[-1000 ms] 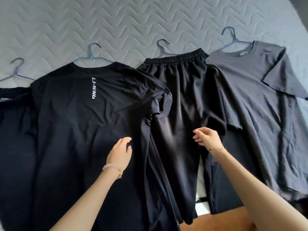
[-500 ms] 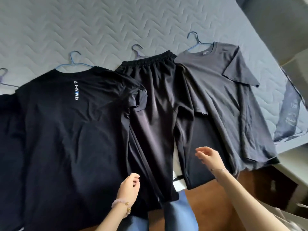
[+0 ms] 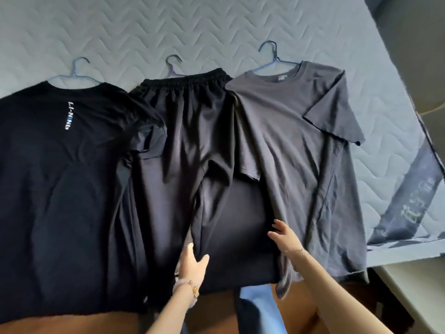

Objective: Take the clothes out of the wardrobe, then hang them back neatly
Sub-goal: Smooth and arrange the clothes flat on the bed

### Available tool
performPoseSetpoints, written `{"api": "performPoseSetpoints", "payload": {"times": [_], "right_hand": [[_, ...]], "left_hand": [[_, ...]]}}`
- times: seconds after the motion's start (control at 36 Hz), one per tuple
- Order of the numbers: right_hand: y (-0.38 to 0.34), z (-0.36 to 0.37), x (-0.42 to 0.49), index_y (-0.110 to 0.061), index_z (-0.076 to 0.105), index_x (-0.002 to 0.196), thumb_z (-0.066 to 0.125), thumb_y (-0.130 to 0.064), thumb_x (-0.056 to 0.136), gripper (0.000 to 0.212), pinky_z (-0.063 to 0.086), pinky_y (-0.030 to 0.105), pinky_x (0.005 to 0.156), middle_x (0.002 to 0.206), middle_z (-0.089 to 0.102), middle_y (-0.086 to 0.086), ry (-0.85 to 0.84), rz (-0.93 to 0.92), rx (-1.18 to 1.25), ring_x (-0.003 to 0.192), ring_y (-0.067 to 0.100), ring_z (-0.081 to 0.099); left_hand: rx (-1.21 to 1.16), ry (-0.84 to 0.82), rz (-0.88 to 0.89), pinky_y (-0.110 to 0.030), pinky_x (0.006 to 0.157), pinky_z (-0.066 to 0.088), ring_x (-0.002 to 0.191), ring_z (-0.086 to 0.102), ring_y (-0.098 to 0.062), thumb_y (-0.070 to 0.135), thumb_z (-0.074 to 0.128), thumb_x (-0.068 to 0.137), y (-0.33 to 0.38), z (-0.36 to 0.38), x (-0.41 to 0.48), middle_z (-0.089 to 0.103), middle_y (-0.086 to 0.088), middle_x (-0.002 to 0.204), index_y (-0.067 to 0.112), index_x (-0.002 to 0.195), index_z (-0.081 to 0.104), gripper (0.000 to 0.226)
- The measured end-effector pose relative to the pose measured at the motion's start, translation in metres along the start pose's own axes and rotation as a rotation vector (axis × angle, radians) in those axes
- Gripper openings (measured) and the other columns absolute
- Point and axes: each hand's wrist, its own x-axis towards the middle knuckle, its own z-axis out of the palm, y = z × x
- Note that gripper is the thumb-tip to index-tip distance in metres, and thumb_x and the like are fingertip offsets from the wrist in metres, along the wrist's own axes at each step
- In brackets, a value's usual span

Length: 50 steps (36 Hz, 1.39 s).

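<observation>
Head view: both hands' fingers [image 3: 279, 225] spread, flat on black shorts [image 3: 192, 145].

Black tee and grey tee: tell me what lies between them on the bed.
The black pants on their hanger, overlapped by both the black tee and grey tee; head view.

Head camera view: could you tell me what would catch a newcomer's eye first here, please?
Three dark garments lie side by side on hangers across a quilted mattress: a black T-shirt with white lettering at left, black trousers in the middle, a grey T-shirt at right. Near the bottom edge, the left hand and the right hand, both open, flank one trouser leg.
</observation>
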Motion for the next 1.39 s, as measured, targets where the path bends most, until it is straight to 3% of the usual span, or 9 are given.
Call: {"api": "performPoseSetpoints", "payload": {"times": [0.22, 0.47, 0.58, 0.69, 0.86, 0.97, 1.06, 1.19, 1.39], "right_hand": [[0.009, -0.011, 0.013, -0.006, 0.045, 0.134, 0.056, -0.015, 0.086, 0.050, 0.038, 0.034, 0.104, 0.135, 0.051, 0.012, 0.113, -0.082, -0.167, 0.124, 0.028, 0.050], [0.009, 0.012, 0.035, 0.001, 0.059, 0.105, 0.063, -0.036, 0.085, 0.042, 0.045, 0.030, 0.082, 0.094, 0.064, 0.009, 0.005, -0.026, -0.037, 0.094, 0.024, 0.059], [0.018, -0.014, 0.036, -0.006, 0.060, 0.078, 0.059, -0.030, 0.089, 0.026, 0.041, 0.017, 0.051, 0.068, 0.056, 0.005, 0.025, -0.051, 0.064, 0.065, 0.018, 0.053], [0.040, -0.053, 0.044, -0.002, 0.055, 0.067, 0.060, -0.029, 0.088, 0.035, 0.035, 0.031, 0.058, 0.065, 0.046, 0.009, 0.148, -0.021, 0.100, 0.065, 0.019, 0.044], [0.054, -0.073, 0.053, 0.012, 0.060, 0.081, 0.063, -0.035, 0.084, 0.047, 0.050, 0.046, 0.068, 0.067, 0.054, 0.013, 0.204, -0.052, -0.053, 0.066, 0.021, 0.051], [0.049, -0.066, 0.032, -0.004, 0.051, 0.063, 0.064, -0.036, 0.084, 0.040, 0.035, 0.031, 0.056, 0.059, 0.046, 0.005, 0.091, -0.097, -0.104, 0.060, 0.018, 0.046], [0.056, -0.061, 0.015, -0.002, 0.062, 0.072, 0.067, -0.033, 0.083, 0.033, 0.046, 0.031, 0.061, 0.067, 0.063, 0.005, -0.075, -0.057, -0.189, 0.065, 0.019, 0.060], [0.066, -0.058, -0.006, -0.008, 0.062, 0.080, 0.068, -0.018, 0.083, 0.013, 0.043, 0.012, 0.043, 0.065, 0.067, 0.002, -0.289, -0.027, -0.285, 0.048, 0.003, 0.060], [0.105, -0.043, -0.031, -0.013, 0.051, 0.054, 0.068, -0.019, 0.081, 0.033, 0.042, 0.023, 0.054, 0.043, 0.052, -0.002, -0.353, 0.026, -0.425, 0.043, 0.012, 0.048]], "left_hand": [[-0.036, 0.141, -0.133, -0.032, 0.109, 0.028, 0.137, 0.036, -0.030, 0.028, 0.056, 0.091, 0.017, 0.020, 0.008, 0.038, -0.014, 0.148, 0.001, 0.145, 0.028, 0.066], [-0.243, 0.154, -0.129, -0.033, 0.086, 0.043, 0.096, 0.059, -0.031, 0.037, 0.052, 0.092, 0.016, 0.016, 0.020, 0.061, -0.005, 0.083, 0.005, 0.090, 0.056, 0.032], [-0.312, 0.060, -0.154, -0.034, 0.087, 0.045, 0.095, 0.059, -0.029, 0.041, 0.057, 0.088, 0.007, 0.024, 0.023, 0.065, -0.011, 0.100, 0.001, 0.098, 0.061, 0.041], [-0.371, -0.092, -0.191, -0.045, 0.099, 0.047, 0.106, 0.061, -0.032, 0.056, 0.065, 0.066, -0.017, 0.062, 0.039, 0.067, -0.014, 0.110, 0.006, 0.103, 0.062, 0.062], [-0.423, -0.179, -0.284, -0.034, 0.105, 0.039, 0.119, 0.052, -0.030, 0.045, 0.053, 0.090, 0.002, 0.089, 0.016, 0.056, -0.005, 0.123, 0.002, 0.125, 0.051, 0.055], [-0.469, -0.186, -0.312, -0.044, 0.096, 0.049, 0.106, 0.060, -0.029, 0.062, 0.061, 0.068, -0.027, 0.100, 0.029, 0.065, -0.006, 0.111, 0.012, 0.114, 0.058, 0.068], [-0.555, -0.249, -0.277, -0.031, 0.074, 0.050, 0.089, 0.060, -0.023, 0.027, 0.055, 0.092, -0.026, 0.093, 0.004, 0.064, -0.005, 0.094, 0.015, 0.094, 0.058, 0.012], [-0.511, -0.319, -0.162, -0.017, 0.070, 0.050, 0.086, 0.060, -0.013, 0.007, 0.056, 0.091, -0.059, 0.107, -0.020, 0.065, -0.004, 0.096, 0.014, 0.091, 0.061, 0.009], [-0.413, -0.171, 0.072, -0.005, 0.070, 0.045, 0.092, 0.062, -0.004, 0.016, 0.061, 0.087, -0.072, 0.113, -0.043, 0.067, 0.013, 0.094, 0.019, 0.100, 0.064, 0.014]]}}
